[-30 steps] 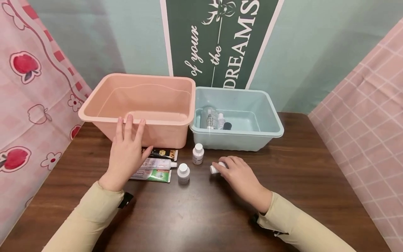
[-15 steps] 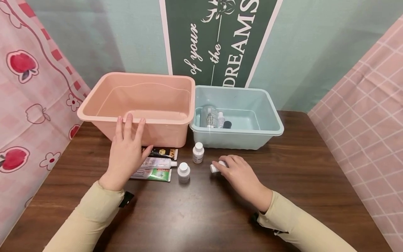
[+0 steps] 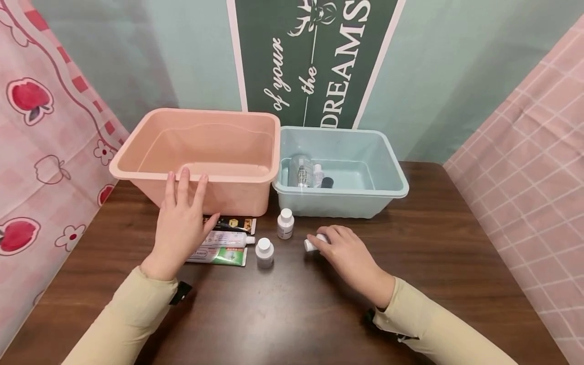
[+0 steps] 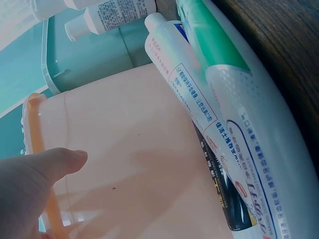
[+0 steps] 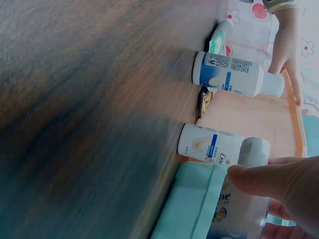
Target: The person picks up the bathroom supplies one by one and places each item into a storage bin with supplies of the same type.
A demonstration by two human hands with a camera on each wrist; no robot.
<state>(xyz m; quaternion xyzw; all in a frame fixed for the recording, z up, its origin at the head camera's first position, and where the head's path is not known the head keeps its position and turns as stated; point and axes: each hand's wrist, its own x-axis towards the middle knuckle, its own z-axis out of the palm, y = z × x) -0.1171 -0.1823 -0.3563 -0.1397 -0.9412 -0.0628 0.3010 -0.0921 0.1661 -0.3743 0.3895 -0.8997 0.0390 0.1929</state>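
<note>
My right hand grips a small white Dove bottle, tilted over the table in front of the blue bin. In the right wrist view the thumb presses near the grey-white cap of this bottle. With fingers spread and straight, my left hand rests its fingertips at the front rim of the pink bin. Two similar white bottles stand between the hands, one bottle near the bins and another bottle closer to me.
Three toothpaste tubes lie before the pink bin, partly under my left hand: a black tube, a white tube and a green-white tube. Inside the blue bin are a clear bottle, a small white bottle and a dark-capped item.
</note>
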